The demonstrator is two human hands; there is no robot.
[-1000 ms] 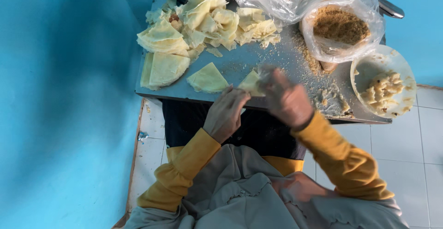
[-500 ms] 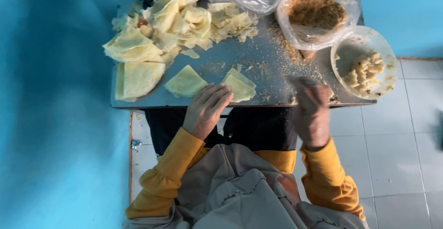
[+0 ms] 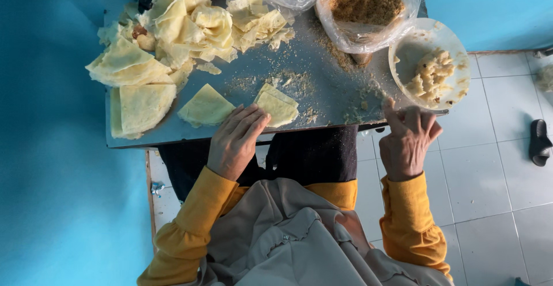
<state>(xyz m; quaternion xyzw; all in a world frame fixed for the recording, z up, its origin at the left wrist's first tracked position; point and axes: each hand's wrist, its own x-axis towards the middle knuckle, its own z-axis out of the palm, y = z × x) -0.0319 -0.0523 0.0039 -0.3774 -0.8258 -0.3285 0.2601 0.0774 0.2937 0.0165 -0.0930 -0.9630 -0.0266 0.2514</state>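
While the left hand (image 3: 235, 142) lay flat, unclenched, on the folded wrapper (image 3: 277, 105) | right hand (image 3: 408, 139) loosely curled, empty, counter (image 3: 322, 84) front edge | risk: wrapper could slide off.

I'm sitting in a plain home or small food-making corner, not a fitted kitchen. My worktop is a low metal table (image 3: 322, 99) dusted with crumbs, set against bright blue walls (image 3: 52, 148) over a white tiled floor (image 3: 489, 176). Heaps of thin yellow pastry sheets (image 3: 173, 27), a plastic bag of brown crumbs (image 3: 366, 4) and a white bowl of filling (image 3: 429, 61) crowd it; a black sandal (image 3: 540, 142) lies on the tiles.
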